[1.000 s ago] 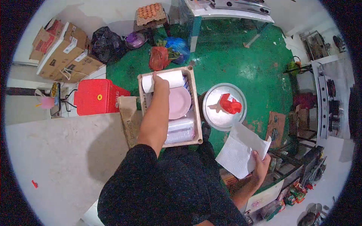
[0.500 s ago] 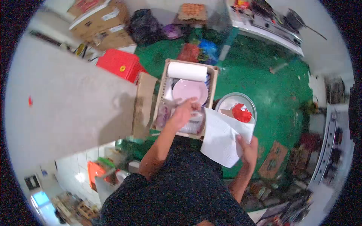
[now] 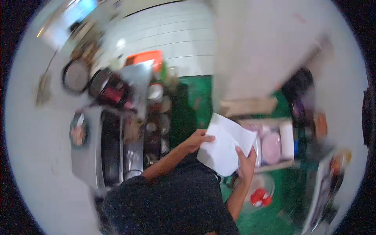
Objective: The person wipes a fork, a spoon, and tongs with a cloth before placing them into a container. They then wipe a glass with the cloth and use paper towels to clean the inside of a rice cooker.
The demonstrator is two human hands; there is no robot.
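Observation:
A white paper towel sheet [image 3: 223, 147], folded over at its upper right, is held up in front of my body. My left hand [image 3: 197, 141] pinches its left edge, thumb on top. On the opposite side my right hand [image 3: 246, 161] grips the lower right edge, thumb across the face. Just beyond the right hand stands a beige crate [image 3: 270, 167] holding a pink plate [image 3: 271, 147] and a white roll [image 3: 287, 140]. Part of the crate is hidden behind the sheet and hand.
A round bin [image 3: 270, 181] with a red packet [image 3: 260, 197] is by my right forearm. To the left are an oven [image 3: 88, 147], a dark red cooker [image 3: 111, 91] and a shelf with jars. An orange tray [image 3: 145, 58] is ahead. A pale wall [image 3: 250, 51] rises beyond the crate.
My view has swung left, so the crate and bin now appear on the right. My left hand has left the crate and taken hold of the paper towel sheet. The right hand keeps its grip.

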